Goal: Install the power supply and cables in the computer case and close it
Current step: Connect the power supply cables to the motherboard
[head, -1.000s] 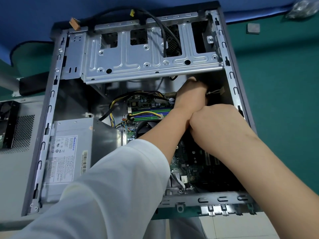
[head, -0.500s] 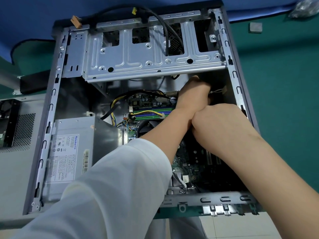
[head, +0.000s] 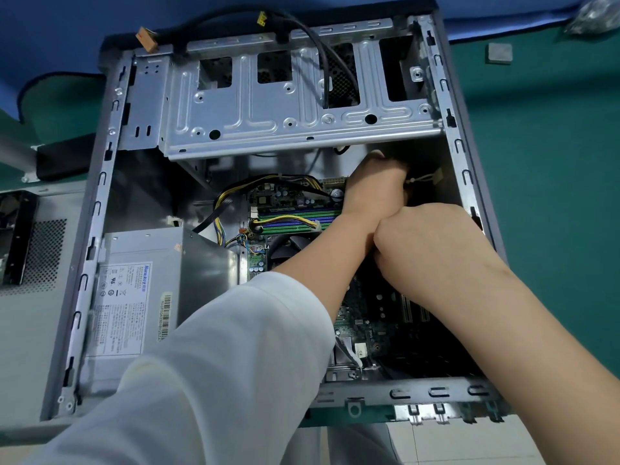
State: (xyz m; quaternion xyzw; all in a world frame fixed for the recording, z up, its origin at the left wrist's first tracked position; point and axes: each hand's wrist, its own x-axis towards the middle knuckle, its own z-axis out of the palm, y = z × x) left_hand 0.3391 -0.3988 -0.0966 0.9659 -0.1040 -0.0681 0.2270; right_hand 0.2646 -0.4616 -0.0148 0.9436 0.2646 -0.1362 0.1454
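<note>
Grey sheet metal frames the open computer case (head: 110, 182), which lies on its side on a green mat (head: 550, 196) with its side panel off. The power supply (head: 141, 297) sits inside the case at the left, label up, and its yellow and black cables (head: 235, 196) arc over to the motherboard (head: 295, 203). Both hands reach deep into the right part of the case, under the drive cage (head: 285, 105). The left hand (head: 374, 186), from a white sleeve (head: 235, 347), is curled with its fingers hidden under the cage; a small white connector (head: 432, 177) on thin wires shows just to its right, but I cannot tell whether the hand holds it. The right hand (head: 426, 243) is curled into a fist touching the left wrist; what it grips, if anything, is hidden. Compared with 0.5 s ago, both hands keep almost the same pose and place, and the case and cables lie unchanged.
</note>
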